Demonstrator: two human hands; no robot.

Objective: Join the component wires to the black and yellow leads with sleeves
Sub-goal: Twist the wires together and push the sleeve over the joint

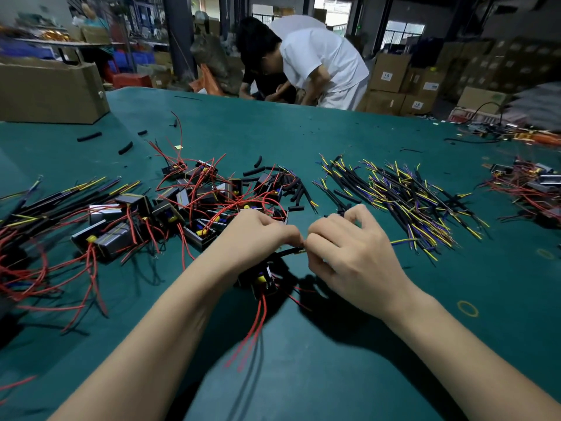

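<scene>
On the green table (303,132) of a crowded workshop, the left hand (258,232) and right hand (349,247) are pinching one black lead (288,252) between them, just above the component (261,279), probably to align the joint; spare leads (409,202) are lying beyond, right of the component.

My green-covered worktop (303,132) stretches ahead of me. On its far left corner sits a large open brown cardboard box (51,92). Beyond the worktop's far edge, a person in a white short-sleeved shirt (321,59) bends forward and down. To the right of that person, stacks of sealed brown cardboard cartons with white labels (397,86) stand on the floor. Left of the person, behind the open box, I can see blurred blue plastic bins (133,59) and a dark upright pillar (179,38).
</scene>
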